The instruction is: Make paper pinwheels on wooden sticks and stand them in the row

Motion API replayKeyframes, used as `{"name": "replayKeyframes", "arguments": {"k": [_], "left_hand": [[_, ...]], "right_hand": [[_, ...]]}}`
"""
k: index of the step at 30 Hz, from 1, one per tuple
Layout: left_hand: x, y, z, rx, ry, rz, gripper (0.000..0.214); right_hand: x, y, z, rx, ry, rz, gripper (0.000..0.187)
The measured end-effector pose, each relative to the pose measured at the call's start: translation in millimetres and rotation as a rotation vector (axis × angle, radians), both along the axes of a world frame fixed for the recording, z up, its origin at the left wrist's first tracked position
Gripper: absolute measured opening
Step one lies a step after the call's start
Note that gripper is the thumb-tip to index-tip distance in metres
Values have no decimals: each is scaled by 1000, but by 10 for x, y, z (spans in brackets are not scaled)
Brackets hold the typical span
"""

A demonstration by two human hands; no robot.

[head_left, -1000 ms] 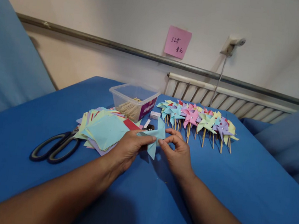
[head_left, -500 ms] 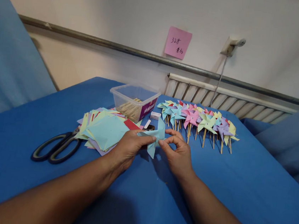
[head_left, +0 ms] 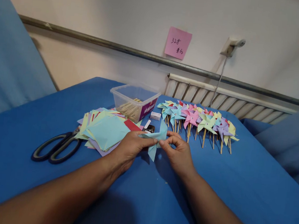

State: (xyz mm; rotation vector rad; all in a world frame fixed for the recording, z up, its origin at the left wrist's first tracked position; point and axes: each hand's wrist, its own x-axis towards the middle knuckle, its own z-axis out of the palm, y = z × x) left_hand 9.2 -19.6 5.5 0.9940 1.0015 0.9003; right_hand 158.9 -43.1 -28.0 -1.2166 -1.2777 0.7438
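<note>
Left hand (head_left: 132, 146) pinching, right hand (head_left: 179, 153) pinching close beside

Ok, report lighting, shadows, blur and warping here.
Head view: dim light, soft shadows on the blue cloth near the bare right hand; head view: wide-angle stretch, the bare left forearm looming toward the lower corner; head view: little detail in the pale blue curtain at frame left; head view: the held light-blue paper pinwheel shows no obvious motion smear.

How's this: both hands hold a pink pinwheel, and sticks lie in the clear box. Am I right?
The pinwheel in the left hand and right hand is light blue, not pink; the head view shows it. Sticks do lie in the clear box.
</note>
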Motion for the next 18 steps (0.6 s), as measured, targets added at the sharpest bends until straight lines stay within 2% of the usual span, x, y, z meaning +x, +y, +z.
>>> {"name": "replayKeyframes", "arguments": {"k": [7, 11, 18], "left_hand": [[-18, 17, -39, -20, 54, -42, 22], [-17, 6, -24, -18, 58, -17, 18], [-29, 32, -24, -58, -34, -6, 18]], "right_hand": [[48, 27, 11, -70, -26, 46, 24], [44, 29, 1, -65, -6, 99, 23], [67, 41, -74, -90, 76, 160, 19]]}}
